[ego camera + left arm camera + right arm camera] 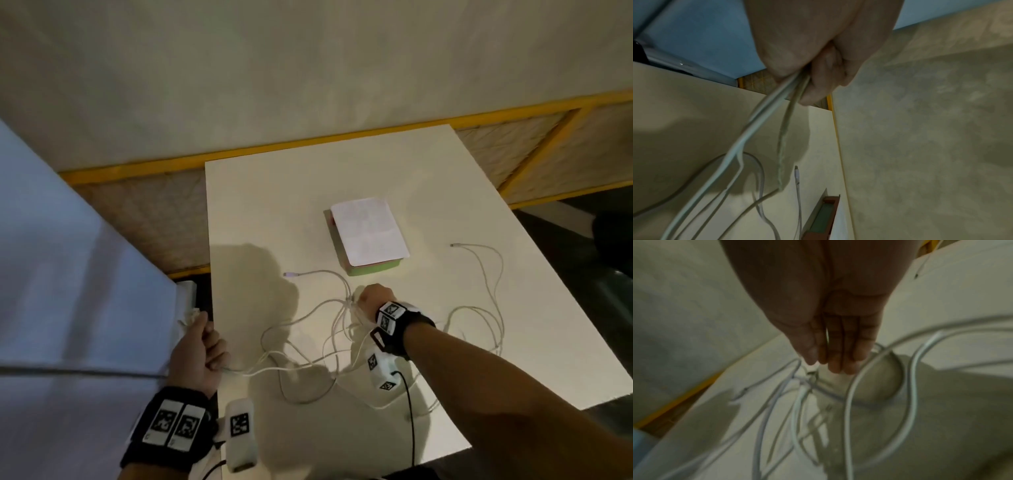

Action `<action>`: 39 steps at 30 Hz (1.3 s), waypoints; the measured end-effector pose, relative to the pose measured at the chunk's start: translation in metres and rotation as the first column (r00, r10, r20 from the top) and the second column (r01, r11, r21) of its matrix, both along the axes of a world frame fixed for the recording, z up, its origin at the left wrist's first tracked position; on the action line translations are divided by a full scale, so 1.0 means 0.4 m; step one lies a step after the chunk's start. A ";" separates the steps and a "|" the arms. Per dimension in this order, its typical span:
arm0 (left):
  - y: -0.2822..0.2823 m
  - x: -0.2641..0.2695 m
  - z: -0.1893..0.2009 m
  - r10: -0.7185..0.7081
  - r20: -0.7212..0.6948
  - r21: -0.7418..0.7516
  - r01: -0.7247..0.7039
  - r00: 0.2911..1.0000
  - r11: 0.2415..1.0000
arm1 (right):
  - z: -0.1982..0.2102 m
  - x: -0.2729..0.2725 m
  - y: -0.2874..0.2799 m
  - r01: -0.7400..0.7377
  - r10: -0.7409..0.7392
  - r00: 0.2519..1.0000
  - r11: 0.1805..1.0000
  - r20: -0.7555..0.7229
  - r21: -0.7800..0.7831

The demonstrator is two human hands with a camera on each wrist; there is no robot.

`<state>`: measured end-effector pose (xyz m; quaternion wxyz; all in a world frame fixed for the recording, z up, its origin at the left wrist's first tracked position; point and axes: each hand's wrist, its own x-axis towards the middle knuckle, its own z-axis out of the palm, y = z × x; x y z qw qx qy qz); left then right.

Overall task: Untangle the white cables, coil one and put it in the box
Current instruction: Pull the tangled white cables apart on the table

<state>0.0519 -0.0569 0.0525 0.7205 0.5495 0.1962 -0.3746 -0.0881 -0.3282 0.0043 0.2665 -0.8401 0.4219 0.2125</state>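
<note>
Our left hand (pixel 200 349), at the counter's (pixel 428 192) 9 o'clock edge, grips cables (pixel 308 363); right hand's (pixel 375 301) fingers (pixel 840 353) straight among them, below the box (pixel 368 233).

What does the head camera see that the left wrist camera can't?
Only the head view shows the right hand reaching into the knot of white cables, both wristbands, and the whole top of the box with its pale lid shut.

Only the left wrist view shows, close up, the left hand with its fingers curled round several cable strands.

Both show the white table, the cables trailing across it, a loose plug end lying near the box, and the yellow-edged frame behind.
</note>
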 end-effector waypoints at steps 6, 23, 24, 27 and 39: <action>-0.009 -0.002 0.007 -0.015 -0.030 0.031 0.016 0.999 0.999 | -0.046 0.077 0.055 0.099 -0.075 0.989 0.977 0.126 -0.190; -0.111 -0.002 -0.014 -0.109 -0.081 0.037 0.112 0.991 0.993 | 0.142 0.059 0.261 -0.132 -0.224 0.751 0.870 0.621 0.474; -0.117 -0.004 -0.018 -0.124 -0.093 0.040 0.128 0.988 0.991 | 0.145 0.043 0.274 -0.155 -0.200 0.749 0.874 0.632 0.461; -0.130 -0.009 -0.034 -0.151 -0.101 0.094 0.161 0.983 0.982 | 0.152 0.006 0.294 -0.233 -0.125 0.748 0.870 0.652 0.434; -0.154 -0.029 -0.047 -0.189 -0.135 0.252 0.218 0.973 0.943 | 0.135 -0.006 0.225 -0.212 -0.055 0.717 0.932 0.695 0.292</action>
